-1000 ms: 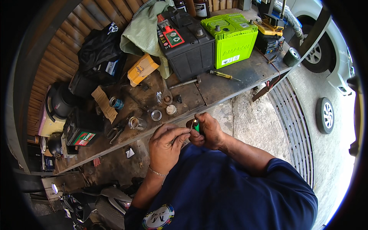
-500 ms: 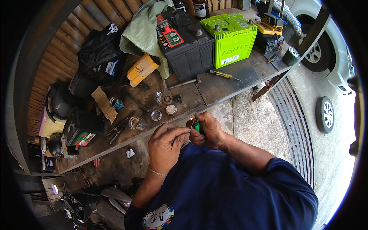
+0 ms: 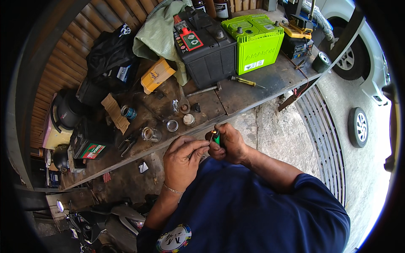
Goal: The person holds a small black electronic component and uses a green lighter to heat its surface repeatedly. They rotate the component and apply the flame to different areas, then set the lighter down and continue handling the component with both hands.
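My right hand (image 3: 233, 145) is wrapped round a green lighter (image 3: 217, 138), thumb on its top, and a small flame shows there. Between the thumb and forefinger of my left hand (image 3: 180, 159) is a thin, wire-like piece (image 3: 211, 138); its tip reaches up beside the flame. What it is made of is too small to tell. Both hands are held in front of the workbench edge, close together. On the bench nearest them are a glass jar (image 3: 152, 134), a round metal lid (image 3: 172, 125) and a small pot with a pale top (image 3: 188, 119).
A black car battery (image 3: 211, 57) and a lime-green one (image 3: 258, 52) stand at the back of the bench (image 3: 249, 92). A screwdriver (image 3: 247, 82), a hammer (image 3: 204, 90) and pliers (image 3: 126, 145) lie about. A motorcycle (image 3: 122, 223) is at lower left, a loose wheel (image 3: 357, 127) at right.
The flame at the lighter's top looks larger and brighter now. Both hands keep nearly the same place and grip.
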A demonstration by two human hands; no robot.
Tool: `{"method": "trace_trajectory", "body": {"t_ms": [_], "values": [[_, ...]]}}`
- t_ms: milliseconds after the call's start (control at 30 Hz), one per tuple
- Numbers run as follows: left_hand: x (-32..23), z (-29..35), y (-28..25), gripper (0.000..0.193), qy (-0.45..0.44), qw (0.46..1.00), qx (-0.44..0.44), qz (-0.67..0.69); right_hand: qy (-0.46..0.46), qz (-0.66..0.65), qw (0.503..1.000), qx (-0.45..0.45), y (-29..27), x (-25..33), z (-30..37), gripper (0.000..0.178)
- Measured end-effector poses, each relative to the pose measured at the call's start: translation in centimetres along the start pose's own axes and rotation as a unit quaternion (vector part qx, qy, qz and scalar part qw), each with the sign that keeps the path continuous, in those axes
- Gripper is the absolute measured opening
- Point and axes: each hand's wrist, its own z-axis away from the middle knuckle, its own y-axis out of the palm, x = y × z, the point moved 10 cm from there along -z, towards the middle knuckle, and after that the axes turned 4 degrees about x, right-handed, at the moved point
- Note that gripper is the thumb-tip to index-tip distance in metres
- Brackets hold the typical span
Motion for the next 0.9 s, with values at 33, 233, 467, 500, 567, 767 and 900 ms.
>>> {"method": "trace_trajectory", "body": {"t_ms": [33,233,467,500,567,767,900], "values": [[0.07,0.02,-0.01,0.015,-0.004,1.0,-0.001,0.0,0.004,0.004,1.0,0.001,-0.01,-0.08,-0.01,0.062],[0.02,-0.02,0.09,0.016,0.0,1.0,-0.003,0.0,0.004,0.001,1.0,0.002,-0.12,-0.08,0.01,0.063],[-0.11,-0.19,0.13,0.015,0.001,1.0,-0.003,0.005,-0.007,0.003,1.0,-0.001,0.07,0.47,0.07,0.061],[-0.12,-0.23,0.13,0.015,0.002,1.0,-0.003,0.002,-0.008,0.003,1.0,0.0,0.15,0.55,0.06,0.061],[-0.13,-0.26,0.14,0.015,0.004,1.0,-0.002,-0.001,-0.008,0.005,1.0,-0.008,0.16,0.61,0.08,0.061],[-0.04,-0.23,0.13,0.015,0.009,1.0,-0.003,-0.001,-0.006,0.011,1.0,-0.014,0.09,0.46,0.07,0.061],[0.0,-0.22,0.12,0.015,0.008,1.0,-0.001,0.01,-0.009,0.018,1.0,-0.01,-0.02,0.34,0.03,0.061]]}}
